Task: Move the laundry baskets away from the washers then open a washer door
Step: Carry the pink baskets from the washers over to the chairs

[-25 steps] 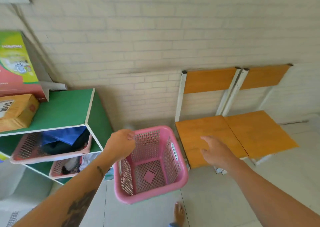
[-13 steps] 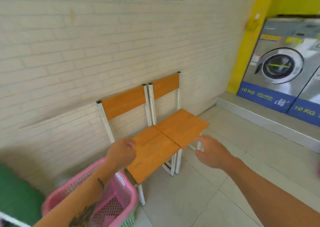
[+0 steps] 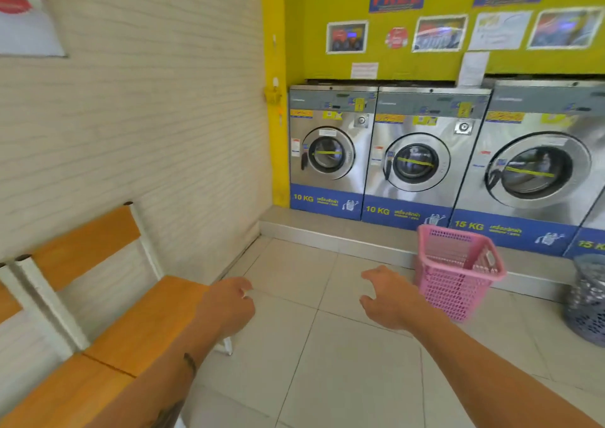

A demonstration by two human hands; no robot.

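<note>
Head view. Laundromat corner: pale tiled floor [image 3: 343, 362], white brick wall on the left, yellow far wall hung with posters too blurred to read.

- Washers, far wall, on a raised grey plinth [image 3: 327, 231]: 10 KG washer [image 3: 330, 152], second 10 KG washer [image 3: 422, 162], 15 KG washer [image 3: 537, 172], all with round doors closed. A fourth washer [image 3: 594, 234] is cut off by the right edge, with only its blue lower panel showing.
- Pink laundry basket [image 3: 458, 270]: upright on the floor, just beside the plinth, in front of the seam between the second 10 KG and the 15 KG washer.
- Grey laundry basket [image 3: 586, 300]: far right, partly cut off by the frame; its contents are hard to make out.
- Orange chairs [image 3: 137, 313]: against the left wall, near; the nearer one runs out of the frame.
- Left hand [image 3: 226, 306]: fingers loosely curled, holding nothing, over the chair's right edge.
- Right hand [image 3: 389, 300]: fingers spread and relaxed, holding nothing, near the pink basket but apart from it.
- Open floor lies between the chairs and the pink basket, up to the plinth.
</note>
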